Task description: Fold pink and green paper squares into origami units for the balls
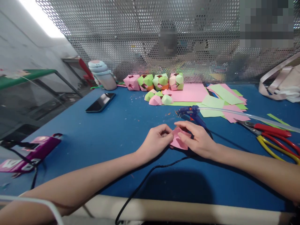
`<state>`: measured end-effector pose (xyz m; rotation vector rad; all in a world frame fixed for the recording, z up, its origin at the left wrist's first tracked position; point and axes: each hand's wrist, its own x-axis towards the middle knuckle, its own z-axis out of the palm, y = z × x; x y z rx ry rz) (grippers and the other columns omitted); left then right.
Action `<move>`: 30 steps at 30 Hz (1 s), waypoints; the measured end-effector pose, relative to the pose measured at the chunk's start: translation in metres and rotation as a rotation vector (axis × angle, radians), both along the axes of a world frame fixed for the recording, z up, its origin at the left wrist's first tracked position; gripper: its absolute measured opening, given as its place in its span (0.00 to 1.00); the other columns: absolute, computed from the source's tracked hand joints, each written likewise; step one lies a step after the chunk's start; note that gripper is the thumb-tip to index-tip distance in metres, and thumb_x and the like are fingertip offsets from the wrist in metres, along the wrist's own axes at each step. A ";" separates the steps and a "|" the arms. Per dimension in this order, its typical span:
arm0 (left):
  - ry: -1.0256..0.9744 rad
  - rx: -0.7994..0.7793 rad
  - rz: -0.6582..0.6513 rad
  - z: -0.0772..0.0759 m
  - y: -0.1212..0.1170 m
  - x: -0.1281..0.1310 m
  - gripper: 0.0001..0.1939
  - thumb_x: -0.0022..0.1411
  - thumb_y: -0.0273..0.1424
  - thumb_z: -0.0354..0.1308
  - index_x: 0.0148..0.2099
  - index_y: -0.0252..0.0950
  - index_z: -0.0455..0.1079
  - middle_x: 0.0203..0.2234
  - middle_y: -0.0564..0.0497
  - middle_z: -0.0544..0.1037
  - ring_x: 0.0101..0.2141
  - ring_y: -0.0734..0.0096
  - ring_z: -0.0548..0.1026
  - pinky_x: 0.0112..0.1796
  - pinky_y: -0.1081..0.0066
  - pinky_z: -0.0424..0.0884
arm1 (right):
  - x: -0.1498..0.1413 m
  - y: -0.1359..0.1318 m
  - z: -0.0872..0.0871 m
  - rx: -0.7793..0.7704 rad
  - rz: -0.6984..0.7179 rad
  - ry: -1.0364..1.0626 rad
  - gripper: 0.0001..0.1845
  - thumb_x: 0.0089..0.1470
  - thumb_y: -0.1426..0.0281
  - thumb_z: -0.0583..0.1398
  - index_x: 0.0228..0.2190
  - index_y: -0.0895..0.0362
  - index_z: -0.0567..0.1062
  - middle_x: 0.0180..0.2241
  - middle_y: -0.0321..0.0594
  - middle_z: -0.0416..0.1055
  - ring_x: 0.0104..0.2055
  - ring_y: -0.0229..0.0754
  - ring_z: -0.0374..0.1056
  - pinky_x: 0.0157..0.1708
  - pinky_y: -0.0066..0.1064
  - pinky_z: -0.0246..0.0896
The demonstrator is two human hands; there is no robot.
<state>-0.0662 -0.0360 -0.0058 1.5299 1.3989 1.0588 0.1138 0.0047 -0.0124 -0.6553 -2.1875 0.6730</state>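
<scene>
A small folded pink paper piece (179,141) is held between my two hands, just above the blue tabletop. My left hand (157,139) pinches its left edge between thumb and curled fingers. On the other side, my right hand (198,139) grips it, thumb pressed on the near face and fingers behind. Just beyond my right hand lies a blue glue gun (191,112) with a long clear glue stick in its back. Farther off sit several small folded paper domes (156,100) in pink and green. Behind them stands a row of folded paper balls (146,82).
Pink and green paper sheets (213,104) lie at the back right. Scissors (278,148) and red-handled pliers (272,128) rest at right. A phone (100,102), a tumbler (103,76) and a purple power strip (35,153) are at left. A black cable (150,173) crosses the near edge.
</scene>
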 end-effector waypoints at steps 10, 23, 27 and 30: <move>-0.120 -0.056 0.096 0.000 0.001 0.002 0.11 0.53 0.28 0.58 0.41 0.36 0.67 0.28 0.56 0.72 0.24 0.79 0.66 0.25 0.78 0.62 | -0.002 0.008 0.001 -0.128 -0.140 0.033 0.03 0.55 0.74 0.56 0.29 0.56 0.68 0.24 0.32 0.67 0.27 0.34 0.64 0.30 0.27 0.60; -0.016 0.023 0.005 -0.003 -0.001 0.002 0.11 0.59 0.37 0.58 0.38 0.34 0.74 0.30 0.51 0.76 0.31 0.72 0.71 0.32 0.75 0.66 | -0.003 0.006 -0.001 -0.118 -0.078 0.025 0.05 0.57 0.75 0.56 0.30 0.57 0.71 0.26 0.34 0.69 0.29 0.35 0.65 0.32 0.28 0.60; 0.011 0.029 0.002 -0.001 -0.001 0.001 0.11 0.60 0.37 0.56 0.36 0.35 0.75 0.29 0.52 0.77 0.31 0.72 0.71 0.33 0.74 0.67 | -0.002 0.005 0.001 -0.123 -0.056 0.033 0.04 0.56 0.74 0.57 0.30 0.57 0.72 0.27 0.34 0.70 0.30 0.35 0.66 0.32 0.28 0.61; 0.048 0.036 -0.006 -0.001 0.000 0.001 0.11 0.60 0.36 0.56 0.35 0.35 0.75 0.28 0.52 0.76 0.30 0.72 0.70 0.32 0.74 0.66 | -0.001 0.004 0.001 -0.129 -0.040 0.041 0.05 0.57 0.72 0.57 0.30 0.57 0.73 0.27 0.35 0.70 0.29 0.35 0.66 0.31 0.28 0.61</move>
